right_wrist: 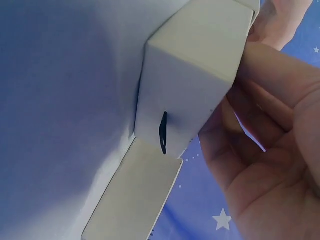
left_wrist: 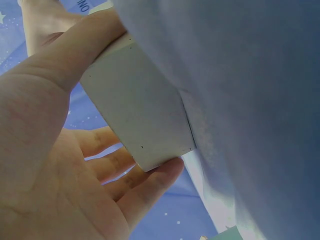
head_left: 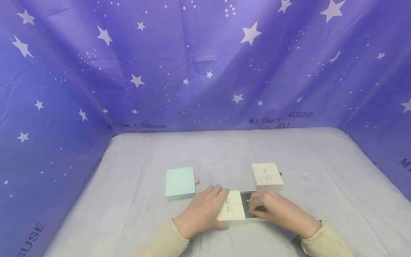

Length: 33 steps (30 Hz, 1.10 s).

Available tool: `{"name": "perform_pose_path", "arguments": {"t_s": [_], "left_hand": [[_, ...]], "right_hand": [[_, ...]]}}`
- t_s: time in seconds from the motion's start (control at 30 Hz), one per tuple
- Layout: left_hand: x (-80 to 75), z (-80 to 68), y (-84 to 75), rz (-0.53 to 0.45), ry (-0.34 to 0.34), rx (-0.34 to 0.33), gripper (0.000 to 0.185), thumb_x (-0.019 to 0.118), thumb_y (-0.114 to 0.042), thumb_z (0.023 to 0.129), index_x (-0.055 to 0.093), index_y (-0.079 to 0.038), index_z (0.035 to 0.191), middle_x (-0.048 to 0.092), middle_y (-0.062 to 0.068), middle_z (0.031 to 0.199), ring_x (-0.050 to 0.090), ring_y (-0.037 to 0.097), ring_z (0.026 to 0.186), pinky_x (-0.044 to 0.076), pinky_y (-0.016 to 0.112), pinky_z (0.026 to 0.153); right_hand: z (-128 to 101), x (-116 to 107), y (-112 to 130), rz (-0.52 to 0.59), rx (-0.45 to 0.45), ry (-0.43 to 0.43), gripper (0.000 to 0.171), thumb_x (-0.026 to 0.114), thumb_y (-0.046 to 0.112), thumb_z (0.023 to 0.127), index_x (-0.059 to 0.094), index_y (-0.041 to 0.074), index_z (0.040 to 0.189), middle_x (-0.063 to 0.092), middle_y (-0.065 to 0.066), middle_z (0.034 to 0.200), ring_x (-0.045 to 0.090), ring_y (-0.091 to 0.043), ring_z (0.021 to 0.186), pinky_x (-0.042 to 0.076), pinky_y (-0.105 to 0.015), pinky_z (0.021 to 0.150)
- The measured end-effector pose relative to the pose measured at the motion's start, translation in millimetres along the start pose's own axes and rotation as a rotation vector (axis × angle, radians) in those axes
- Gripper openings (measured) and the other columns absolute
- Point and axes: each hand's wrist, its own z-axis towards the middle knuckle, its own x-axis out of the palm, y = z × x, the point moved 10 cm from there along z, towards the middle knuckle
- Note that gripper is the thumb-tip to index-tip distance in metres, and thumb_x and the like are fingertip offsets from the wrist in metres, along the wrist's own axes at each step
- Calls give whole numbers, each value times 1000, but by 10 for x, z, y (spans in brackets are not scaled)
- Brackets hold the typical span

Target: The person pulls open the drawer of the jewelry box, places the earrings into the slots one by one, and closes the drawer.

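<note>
My left hand (head_left: 205,207) grips the sleeve of a white drawer-style gift box (head_left: 236,210), with fingers on its far side and thumb at the near edge. The box's drawer (head_left: 255,220) is pulled partly out to the right, showing a dark insert (head_left: 246,213). Over that insert, my right hand (head_left: 276,210) has its fingers curled and tips down in the drawer. A small shiny bead (head_left: 247,200) shows beside the fingertips; whether they pinch anything is hidden. In the right wrist view a black pull tab (right_wrist: 163,134) sticks out of the drawer front (right_wrist: 185,85).
A mint-green box (head_left: 180,182) with a pinkish tab lies left of the hands. Behind the right hand is another white box (head_left: 267,175) with a dark tab. Further right, a tiny shiny piece (head_left: 305,174) rests on the pale cloth-covered table (head_left: 144,153). A purple star-printed curtain (head_left: 199,46) surrounds it.
</note>
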Motion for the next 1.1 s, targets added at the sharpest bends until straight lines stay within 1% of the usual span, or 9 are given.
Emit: {"name": "perform_pose_path", "arguments": {"t_s": [0.1,0.23,0.47,0.57,0.7,0.77,0.87,1.0,1.1], "left_hand": [[4,-2,3,3,1,-1,86,87,-55,63,51,-12,128,55,-5,103,52,10,93,49,21,81],[9,-3,6,3,4,-3,87,86,-56,63,51,-12,129,56,-4,105,52,10,94,50,22,82],[15,0,9,4,9,-10,87,87,-55,63,51,-12,129,57,-3,107,52,10,95,50,22,83],[13,2,8,7,7,-9,87,86,-55,63,51,-12,129,57,-3,107,52,11,95,50,22,83],[13,-1,9,9,5,-8,87,87,-55,63,51,-11,128,57,-3,106,52,11,95,50,22,83],[13,-3,10,7,4,-7,87,87,-55,63,51,-11,128,57,-3,106,52,10,94,50,22,83],[10,-4,9,6,-1,-4,87,87,-55,63,51,-11,128,56,-3,105,52,10,94,50,22,83],[6,-3,4,1,-9,2,86,87,-55,62,52,-12,127,56,-4,104,52,10,94,49,22,83],[3,-2,5,-4,-10,0,86,87,-55,62,52,-12,127,56,-4,104,52,10,94,49,22,83]], "right_hand": [[5,8,5,-4,1,6,30,74,1,79,61,27,71,54,21,75,47,8,69,47,-14,62],[0,1,5,-7,12,19,26,74,3,80,64,27,75,57,21,78,50,8,72,50,-15,65],[-61,-172,-43,39,54,-27,19,75,6,83,72,25,85,65,18,86,57,5,79,53,-21,70],[-113,-258,-125,54,113,-40,15,74,8,84,74,22,89,70,14,89,61,3,81,56,-24,72],[-191,-356,-248,27,183,-51,14,74,10,84,75,21,93,73,10,93,65,-1,85,57,-28,76],[-221,-398,-287,24,187,-64,14,75,10,84,75,20,94,74,9,94,67,-4,85,57,-29,77],[-262,-448,-348,35,193,-77,14,76,10,84,75,20,94,74,9,93,66,-4,84,57,-28,75],[-310,-481,-450,19,237,-72,15,77,12,83,74,21,94,72,12,92,63,0,84,56,-28,75],[-331,-470,-516,20,270,-51,14,76,12,82,74,18,95,72,11,91,63,1,83,57,-28,75]]}}
